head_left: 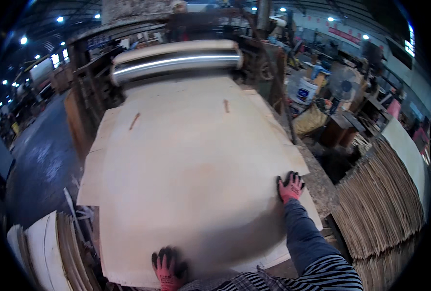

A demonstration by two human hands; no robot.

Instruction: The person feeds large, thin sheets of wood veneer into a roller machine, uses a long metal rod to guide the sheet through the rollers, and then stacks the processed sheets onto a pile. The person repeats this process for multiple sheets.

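Note:
A large pale wood veneer sheet (191,160) lies flat on a stack in front of me, its far end at the shiny steel rollers (176,60) of a machine. My left hand (168,269), in a red and black glove, presses on the near edge of the sheet. Farther out, at the sheet's right edge, my right hand (290,187) in the same kind of glove lies flat with fingers spread. Neither hand grips anything.
Stacks of veneer sheets stand on edge at the right (380,208) and at the lower left (50,252). A white bucket (306,90) and a fan (344,82) sit beyond the machine at the right. Dark floor (41,160) runs along the left.

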